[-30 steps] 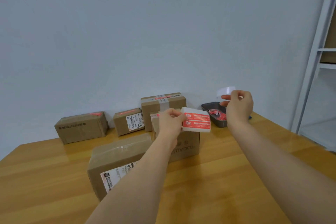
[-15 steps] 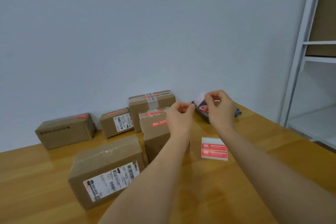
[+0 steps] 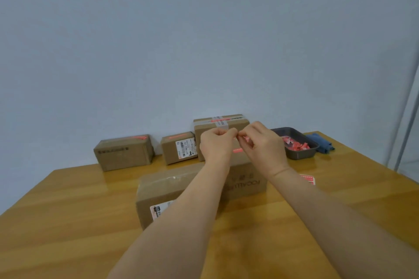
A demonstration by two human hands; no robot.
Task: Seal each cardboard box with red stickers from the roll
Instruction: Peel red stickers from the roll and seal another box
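— Wooden table (image 3: 68,222) against a pale blue wall; what do we have up front?

— Our left hand (image 3: 216,144) and right hand (image 3: 263,146) meet above the middle box (image 3: 246,176), fingertips curled, pinching a small red sticker (image 3: 246,138) between them.

— And the roll?

— We see the sticker roll (image 3: 308,179) lying flat on the table, just right of our right forearm, partly hidden.

— Other boxes?

— One near box (image 3: 163,192) under our left arm, three by the wall (image 3: 124,152) (image 3: 178,147) (image 3: 221,123), each with a red strip on top. We also spot a dark tray (image 3: 301,155) of red scraps beside a blue cloth (image 3: 322,144).
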